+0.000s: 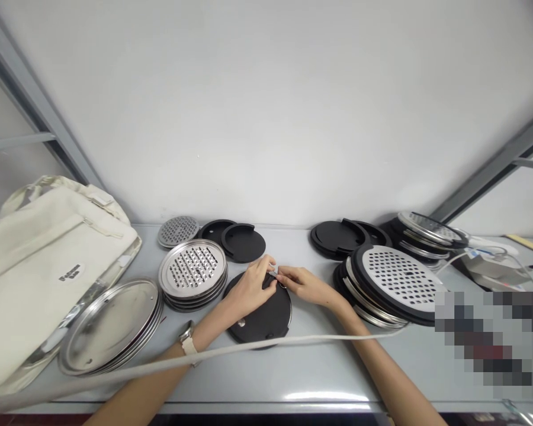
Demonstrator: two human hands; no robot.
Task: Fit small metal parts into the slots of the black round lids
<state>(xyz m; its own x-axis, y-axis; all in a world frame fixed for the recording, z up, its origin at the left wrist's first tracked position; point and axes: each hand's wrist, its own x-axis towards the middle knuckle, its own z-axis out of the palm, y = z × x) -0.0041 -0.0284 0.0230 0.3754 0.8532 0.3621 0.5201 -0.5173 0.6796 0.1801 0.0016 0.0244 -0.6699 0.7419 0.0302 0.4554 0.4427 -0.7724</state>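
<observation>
A round black disc [262,313] lies on the grey table in front of me. At its upper edge my left hand [254,284] has its thumb and fingers bent round a small part too tiny to make out. My right hand [299,283] meets it there, its thumb and index finger pinched on the disc's edge or a small piece beside it. To the left stands a stack of round metal grater plates [192,269]. On the right, a perforated metal disc with a black rim [397,278] tops a tilted stack.
Plain metal discs [111,325] are stacked at the left, beside a cream bag [48,260]. Black round parts [243,241] and a small grater disc [178,231] lie near the wall. More black parts [341,236] sit back right. A white cable [293,340] crosses the foreground.
</observation>
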